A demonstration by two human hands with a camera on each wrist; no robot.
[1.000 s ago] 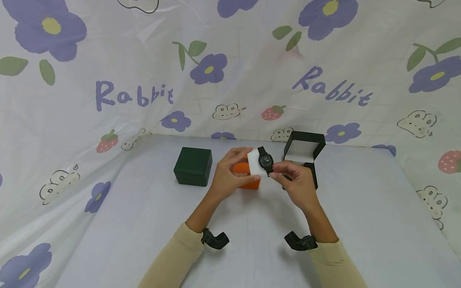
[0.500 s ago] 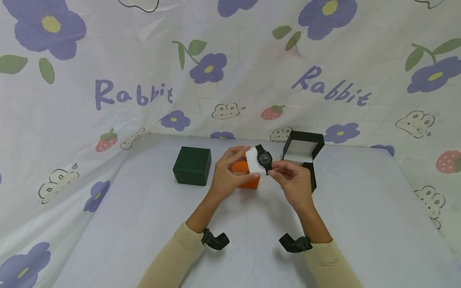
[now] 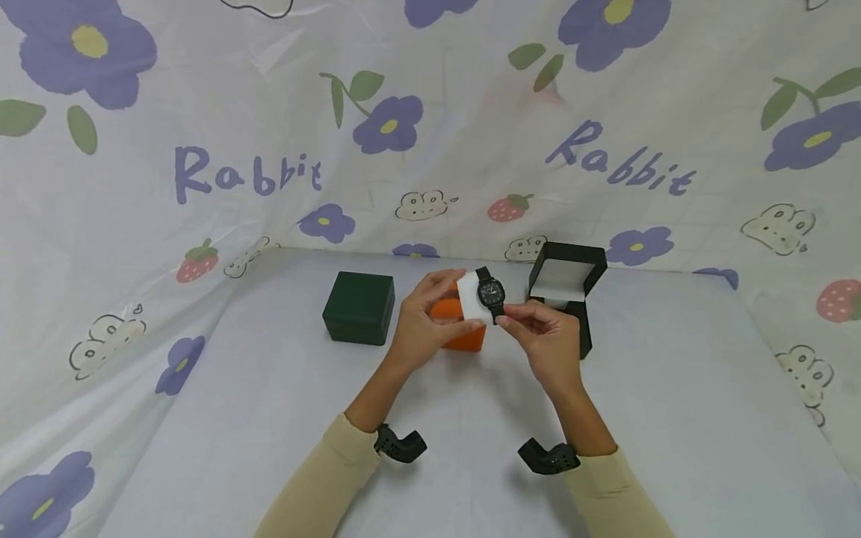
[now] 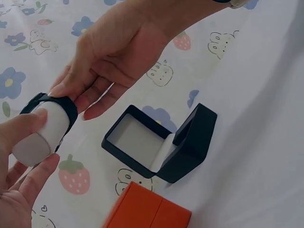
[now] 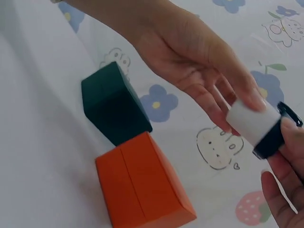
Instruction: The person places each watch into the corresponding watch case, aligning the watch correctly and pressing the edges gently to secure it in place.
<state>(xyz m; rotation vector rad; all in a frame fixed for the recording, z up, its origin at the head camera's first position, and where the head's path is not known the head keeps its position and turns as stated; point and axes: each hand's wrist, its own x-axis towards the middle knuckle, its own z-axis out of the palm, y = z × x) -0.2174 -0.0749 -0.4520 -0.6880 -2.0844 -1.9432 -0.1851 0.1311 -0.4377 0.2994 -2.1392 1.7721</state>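
Two hands on one watch cushion

Both hands met above the middle of the surface, sharing one small load. The left hand [image 3: 422, 321] had its grip closed round a white cushion [image 3: 471, 299], thumb on one side and fingers curled against the other; the left wrist view showed the thumb [image 4: 23, 126] pressed on the cushion's pale face. A black watch [image 3: 490, 293] was strapped around that cushion, dial facing up toward the person. The right hand [image 3: 546, 340] pinched the watch's strap at its near end between thumb and forefinger, the other fingers loosely curled beneath. The watch and cushion were held clear of the surface, just above an orange box [image 3: 464, 335].

That orange box stood closed directly under the left hand's fingers. To its left, a little apart, sat a dark green box [image 3: 359, 308], also closed. On the other side, just behind the right hand, a black box [image 3: 568, 288] stood open, its lid tilted back and its pale lining showing; the left wrist view showed the inside of its base [image 4: 135, 140] holding nothing.

Cream sleeves [image 3: 323, 478] covered both forearms, and a black wrist mount [image 3: 400, 443] sat on each. The surface [image 3: 202, 418] wore a pale cloth, and a backdrop [image 3: 269, 149] printed with purple flowers, strawberries and the word "Rabbit" rose behind it.
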